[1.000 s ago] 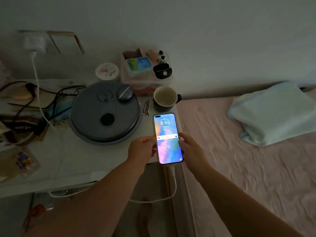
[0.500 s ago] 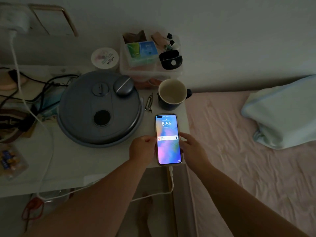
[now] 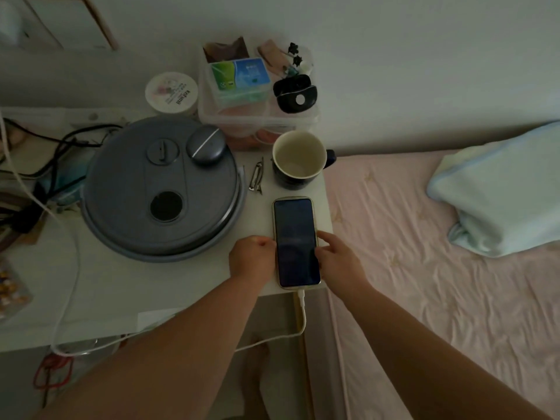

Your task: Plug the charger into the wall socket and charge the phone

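The phone [image 3: 295,241] lies face up at the right front corner of the white bedside table [image 3: 121,283], its screen dark. A white charging cable [image 3: 303,316] is plugged into its bottom end, hangs below the table edge and runs left and up toward the wall. The white charger [image 3: 10,25] sits at the top left corner, partly cut off. My left hand [image 3: 253,257] grips the phone's left edge. My right hand [image 3: 336,262] holds its right edge, with fingers reaching onto the screen.
A round grey appliance [image 3: 160,189] with an earbud case on it fills the table's middle. A dark mug [image 3: 298,160], a hair clip [image 3: 257,178], a clear organiser box [image 3: 257,95] and a white jar [image 3: 171,92] stand behind. Dark cables lie at left. A pink bed with a blue pillow [image 3: 500,192] is at right.
The phone's screen, lit and showing 8:55 before, has gone dark. Both hands stay on the phone's edges. The view has shifted, pushing the charger toward the top left corner.
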